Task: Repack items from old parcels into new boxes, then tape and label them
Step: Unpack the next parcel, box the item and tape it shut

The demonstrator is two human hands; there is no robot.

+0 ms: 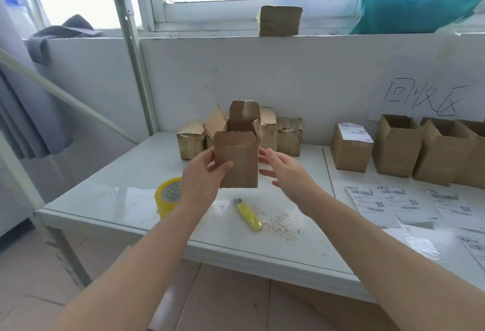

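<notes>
Gripping a small open box (237,162) in the left hand (202,176), thumb pressed on the near face, fingers curled round the left edge; held upright above the white table (126,194), top flaps standing up. Hovering the right hand (283,170) just beside the box's right edge, fingers spread and straight, holding nothing; touching or not, cannot tell. Below, on the table: a yellow tape roll (168,194) partly behind the left wrist, and a yellow utility knife (249,215) among paper scraps. Behind the held box, against the wall: a cluster of worn old parcels (288,136). Further right: a closed labelled box (350,149), then open new boxes (396,144), with loose shipping labels (372,199) lying flat in front.
</notes>
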